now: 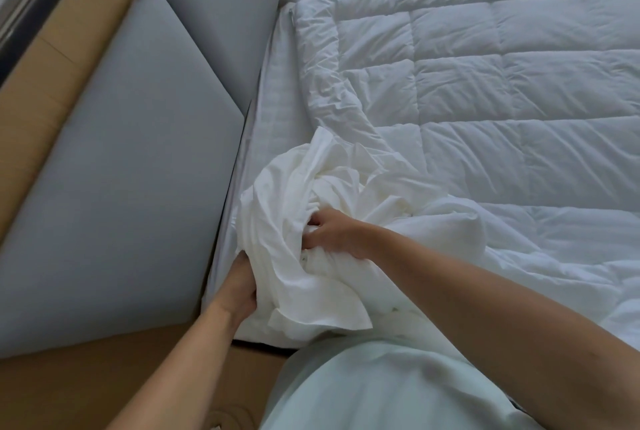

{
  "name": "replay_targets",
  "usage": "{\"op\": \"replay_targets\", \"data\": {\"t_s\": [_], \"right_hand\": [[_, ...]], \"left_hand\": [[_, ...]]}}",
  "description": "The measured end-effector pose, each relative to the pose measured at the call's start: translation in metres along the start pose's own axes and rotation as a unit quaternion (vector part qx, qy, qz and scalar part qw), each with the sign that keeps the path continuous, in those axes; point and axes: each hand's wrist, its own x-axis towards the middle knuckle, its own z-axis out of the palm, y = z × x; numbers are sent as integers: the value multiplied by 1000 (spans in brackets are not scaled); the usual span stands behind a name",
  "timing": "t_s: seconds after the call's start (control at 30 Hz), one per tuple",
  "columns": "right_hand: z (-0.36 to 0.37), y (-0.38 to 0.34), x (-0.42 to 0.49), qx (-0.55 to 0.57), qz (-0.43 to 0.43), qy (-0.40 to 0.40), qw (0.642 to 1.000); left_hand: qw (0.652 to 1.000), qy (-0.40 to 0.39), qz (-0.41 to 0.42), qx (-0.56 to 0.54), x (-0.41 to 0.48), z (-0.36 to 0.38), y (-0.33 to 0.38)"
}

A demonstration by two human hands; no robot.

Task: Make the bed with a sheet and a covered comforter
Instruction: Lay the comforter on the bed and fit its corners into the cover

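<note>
A white quilted comforter (485, 90) lies spread over the bed, reaching to the right edge of the view. At its near corner by the headboard sits a bunched heap of smooth white cover fabric (311, 207). My left hand (239, 287) grips the heap's lower left side from beneath. My right hand (332, 232) is closed on folds in the middle of the heap, fingers buried in the cloth. A strip of sheet-covered mattress (277, 107) shows between the comforter and the headboard.
A padded grey headboard (121, 169) runs along the left, with a tan wooden surround (31, 110) behind it. Wooden floor (104, 381) lies under my arms. My pale shirt (381, 391) fills the bottom centre.
</note>
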Motion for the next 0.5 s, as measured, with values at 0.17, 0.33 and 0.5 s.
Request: {"op": "replay_targets", "data": {"t_s": [0.17, 0.33, 0.5], "right_hand": [[7, 3, 0, 12, -8, 30, 999], [9, 4, 0, 2, 6, 31, 1000], [8, 2, -3, -14, 15, 32, 999]], "left_hand": [[978, 37, 167, 117, -4, 8, 4], [985, -10, 123, 120, 6, -3, 10], [992, -93, -43, 78, 13, -16, 18]]}}
